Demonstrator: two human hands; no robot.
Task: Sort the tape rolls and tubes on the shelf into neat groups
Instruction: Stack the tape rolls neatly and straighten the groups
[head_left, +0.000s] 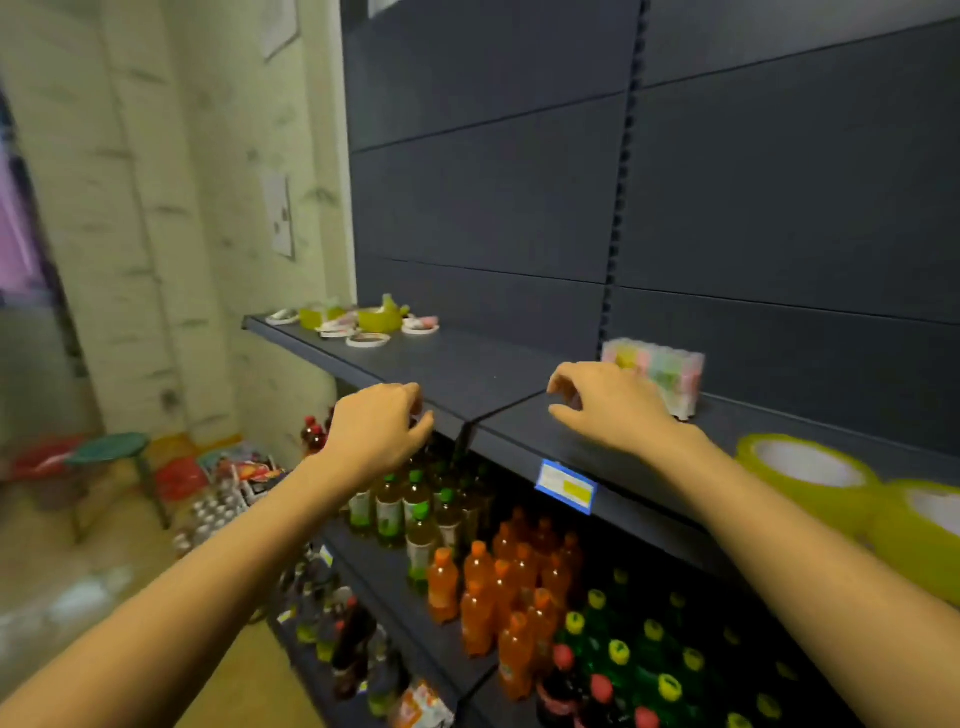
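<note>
A dark shelf (467, 374) runs from far left to near right. At its far left end lies a cluster of tape rolls (363, 325): yellow-green rolls and several flat white rings. A wrapped pastel pack (662, 376) stands against the back panel, just behind my right hand (608, 405). Two large yellow tape rolls (810, 478) sit at the right edge. My right hand hovers over the shelf with curled, parted fingers and holds nothing. My left hand (379, 426) is at the shelf's front lip, fingers loosely curled, nothing visible in it.
Lower shelves hold orange, green and dark drink bottles (498, 582). A blue price tag (566, 486) hangs on the shelf's front edge. A green stool (109, 449) and scattered goods stand on the floor at the left, beside a pale wall.
</note>
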